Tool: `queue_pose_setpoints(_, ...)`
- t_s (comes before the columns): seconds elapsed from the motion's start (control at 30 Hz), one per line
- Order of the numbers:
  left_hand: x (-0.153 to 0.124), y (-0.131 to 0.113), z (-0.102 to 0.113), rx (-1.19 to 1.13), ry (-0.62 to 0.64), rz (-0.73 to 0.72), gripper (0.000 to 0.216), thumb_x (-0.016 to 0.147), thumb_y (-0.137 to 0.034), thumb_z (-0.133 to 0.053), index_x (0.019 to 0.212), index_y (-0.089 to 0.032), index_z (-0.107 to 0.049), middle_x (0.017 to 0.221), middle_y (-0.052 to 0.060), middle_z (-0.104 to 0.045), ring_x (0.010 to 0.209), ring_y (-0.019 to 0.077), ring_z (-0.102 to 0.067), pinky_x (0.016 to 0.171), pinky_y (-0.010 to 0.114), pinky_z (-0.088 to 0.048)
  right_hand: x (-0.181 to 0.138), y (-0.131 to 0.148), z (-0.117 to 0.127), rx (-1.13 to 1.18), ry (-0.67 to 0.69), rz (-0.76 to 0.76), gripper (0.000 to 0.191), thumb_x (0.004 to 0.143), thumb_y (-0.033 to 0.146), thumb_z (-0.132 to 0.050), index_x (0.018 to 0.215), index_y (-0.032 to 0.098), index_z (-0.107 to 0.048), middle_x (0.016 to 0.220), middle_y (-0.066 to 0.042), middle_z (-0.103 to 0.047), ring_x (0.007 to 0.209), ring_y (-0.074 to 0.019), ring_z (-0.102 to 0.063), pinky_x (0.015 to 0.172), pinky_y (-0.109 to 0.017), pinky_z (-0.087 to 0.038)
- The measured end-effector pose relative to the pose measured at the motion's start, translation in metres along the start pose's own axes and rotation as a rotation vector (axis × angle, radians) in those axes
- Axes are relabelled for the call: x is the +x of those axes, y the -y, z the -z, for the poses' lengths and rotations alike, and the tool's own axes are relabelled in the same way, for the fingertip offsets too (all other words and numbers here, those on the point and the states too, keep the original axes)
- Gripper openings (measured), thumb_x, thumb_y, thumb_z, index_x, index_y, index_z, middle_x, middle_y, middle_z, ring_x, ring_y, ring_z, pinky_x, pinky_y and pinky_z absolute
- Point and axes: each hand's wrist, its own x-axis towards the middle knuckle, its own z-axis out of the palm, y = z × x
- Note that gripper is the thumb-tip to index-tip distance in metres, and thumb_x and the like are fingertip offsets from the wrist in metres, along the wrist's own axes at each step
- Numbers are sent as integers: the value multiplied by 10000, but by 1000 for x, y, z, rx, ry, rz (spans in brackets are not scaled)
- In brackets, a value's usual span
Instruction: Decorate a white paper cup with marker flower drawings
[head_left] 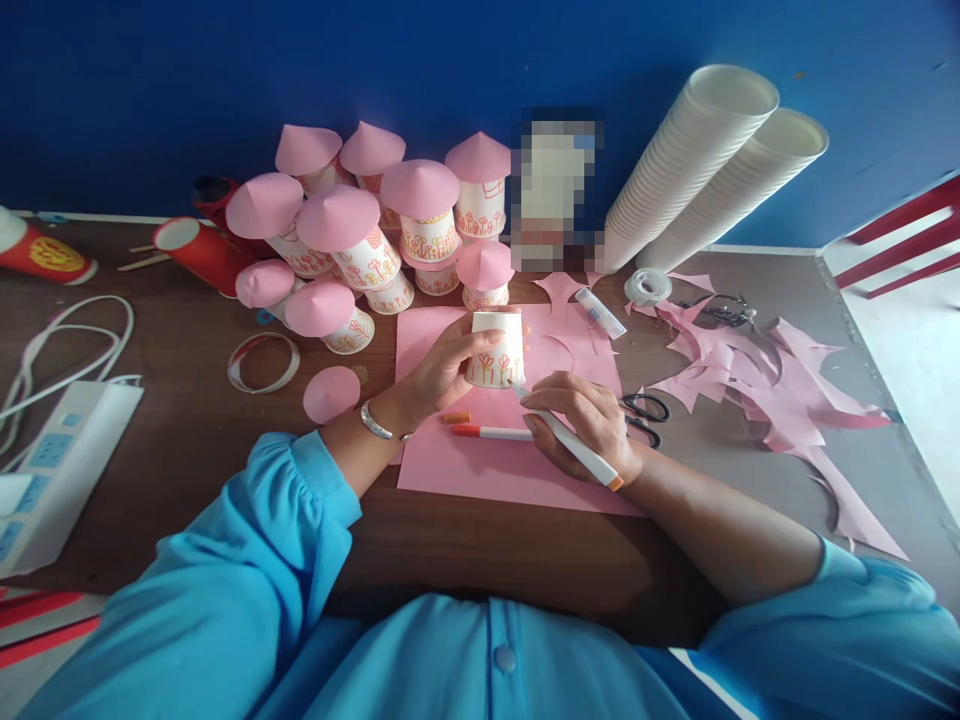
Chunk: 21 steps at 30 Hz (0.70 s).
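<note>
My left hand (448, 358) is closed around a white paper cup (496, 350), held upside down above the pink paper (435, 465). Red flowers with stems are drawn along the cup's lower band. In my right hand (581, 420) is a white marker (581, 450) with an orange end, its tip at the cup's lower right edge. On the pink paper below lie a red-capped marker (491, 432) and a loose orange cap (457, 417). Part of the scissors (645, 408) shows beside my right wrist; the rest is hidden.
Behind my left hand stand several decorated cups with pink cone roofs (420, 190). Stacked white cups (690, 150) lean against the wall. Pink scraps (795, 380), clear tape (648, 287) and a glue stick (600, 313) lie to the right. A power strip (82, 470) is at left.
</note>
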Motion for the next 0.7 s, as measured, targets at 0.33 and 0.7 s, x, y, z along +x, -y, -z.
queue_pose_setpoints(0.33, 2, 2, 3, -114, -5, 9, 394, 830, -441, -736, 1128, -183, -739, 1128, 128, -798, 1139, 334, -739, 898, 430, -613, -1, 0, -1, 31, -2, 6, 248, 950, 99, -626, 1162, 228, -633, 856, -37, -713, 720, -196, -705, 621, -314, -606)
queue_pose_setpoints(0.7, 3, 0, 6, -170, -5, 21, 494, 810, -442, -715, 1216, -161, -734, 1164, 132, -803, 1201, 353, -734, 979, 471, -611, -1, -1, -1, 17, -10, 8, 235, 961, 109, -630, 1162, 233, -633, 861, -35, -716, 732, -192, -713, 632, -311, -620)
